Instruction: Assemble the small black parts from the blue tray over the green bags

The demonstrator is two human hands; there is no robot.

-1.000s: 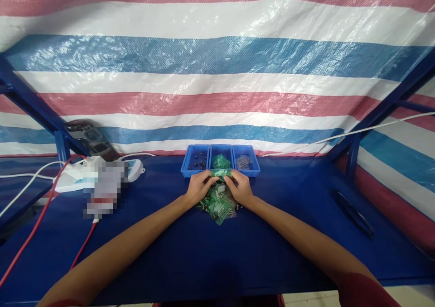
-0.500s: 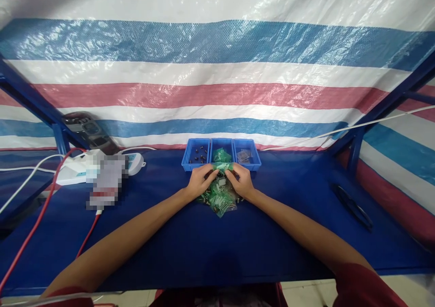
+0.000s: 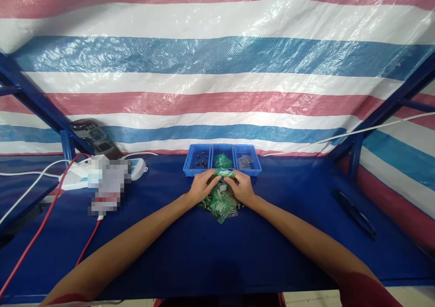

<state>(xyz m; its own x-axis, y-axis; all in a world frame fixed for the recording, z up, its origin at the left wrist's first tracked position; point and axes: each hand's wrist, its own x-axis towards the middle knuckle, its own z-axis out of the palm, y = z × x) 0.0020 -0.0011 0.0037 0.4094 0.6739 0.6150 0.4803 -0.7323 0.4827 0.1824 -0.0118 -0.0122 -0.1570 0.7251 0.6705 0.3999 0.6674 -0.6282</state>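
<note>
Fingers of left hand and right hand pinching opposite ends of green bag, above pile on table. Best kept level, grip even, thin plastic unstrained.
</note>
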